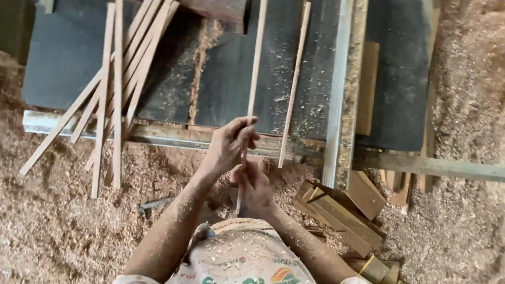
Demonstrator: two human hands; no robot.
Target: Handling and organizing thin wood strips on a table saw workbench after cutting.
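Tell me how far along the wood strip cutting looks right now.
Done: a pile of thin strips lies on the table's left. In hand: left hand and right hand grip one strip on the saw table. Left: one strip beside the fence, blocks below.

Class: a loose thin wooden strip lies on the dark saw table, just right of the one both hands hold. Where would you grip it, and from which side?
Probably its near end: the thin wooden strip overhangs the metal front rail there, leaving finger room underneath.

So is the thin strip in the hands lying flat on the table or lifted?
Lifted at the near end. Both hands, left and right, grip the strip; whether its far end touches the table cannot be told.
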